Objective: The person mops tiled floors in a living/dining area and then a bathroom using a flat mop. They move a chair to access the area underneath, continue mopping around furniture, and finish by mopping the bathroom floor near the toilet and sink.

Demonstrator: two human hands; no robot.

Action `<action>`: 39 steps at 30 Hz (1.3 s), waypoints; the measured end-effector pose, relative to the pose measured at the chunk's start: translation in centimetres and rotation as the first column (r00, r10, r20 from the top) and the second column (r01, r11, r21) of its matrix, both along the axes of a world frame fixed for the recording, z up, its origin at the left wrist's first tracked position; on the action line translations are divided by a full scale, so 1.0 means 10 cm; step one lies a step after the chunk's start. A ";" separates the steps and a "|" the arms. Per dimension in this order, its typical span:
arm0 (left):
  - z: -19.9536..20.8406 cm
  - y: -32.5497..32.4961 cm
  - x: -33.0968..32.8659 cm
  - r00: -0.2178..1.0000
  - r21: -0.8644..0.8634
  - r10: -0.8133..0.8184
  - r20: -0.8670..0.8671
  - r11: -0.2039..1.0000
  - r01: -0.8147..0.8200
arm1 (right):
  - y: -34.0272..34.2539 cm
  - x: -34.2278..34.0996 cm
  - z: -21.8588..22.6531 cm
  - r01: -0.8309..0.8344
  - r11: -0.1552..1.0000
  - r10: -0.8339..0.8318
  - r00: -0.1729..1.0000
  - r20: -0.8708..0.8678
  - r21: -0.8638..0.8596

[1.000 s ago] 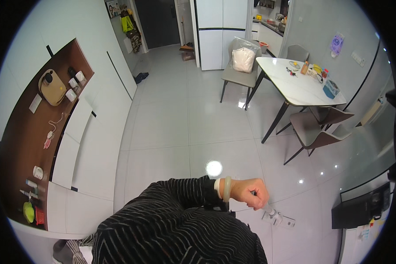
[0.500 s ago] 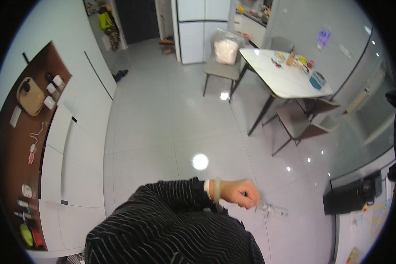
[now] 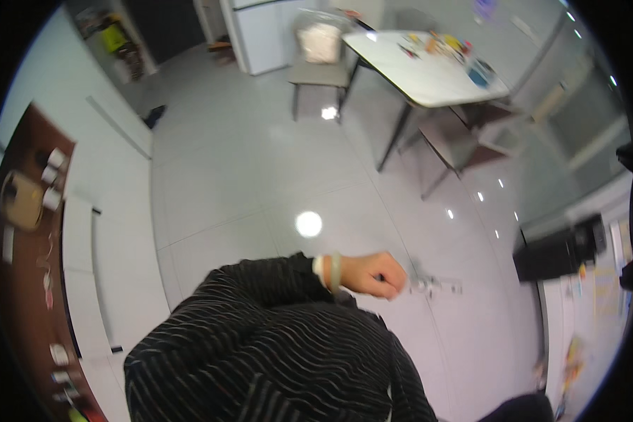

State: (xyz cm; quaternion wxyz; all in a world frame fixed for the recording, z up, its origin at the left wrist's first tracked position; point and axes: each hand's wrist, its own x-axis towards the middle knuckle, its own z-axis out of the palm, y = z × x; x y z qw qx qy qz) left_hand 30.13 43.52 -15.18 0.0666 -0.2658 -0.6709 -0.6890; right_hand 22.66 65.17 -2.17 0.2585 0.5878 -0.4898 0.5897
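My left hand (image 3: 373,276) reaches across my body toward the right, closed in a fist, with a pale bangle (image 3: 335,273) at the wrist below the striped black sleeve. A small dark spot shows within the curled fingers. From the fist sticks out a clear, see-through object (image 3: 435,285) with whitish parts; it is blurred and its kind cannot be made out. It hangs over the shiny floor, touching nothing else that I can see. My right hand does not show.
Left stands a white cabinet (image 3: 130,281) with a brown open niche (image 3: 32,281). Ahead right are a white table (image 3: 408,74) with small items, a chair (image 3: 319,74) bearing a bagged white bundle (image 3: 321,42), and another chair (image 3: 451,144). A black box (image 3: 550,257) stands at right.
The view has shifted, so the table, chairs and floor sit higher in it. My left hand keeps its grip on the clear object. A dark shape has appeared at the lower right edge.
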 end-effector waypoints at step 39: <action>-0.09 0.02 1.61 0.241 -0.406 0.855 0.460 0.444 -0.799 | -0.09 -0.66 -4.55 -0.563 0.367 -0.452 0.588 0.671 0.741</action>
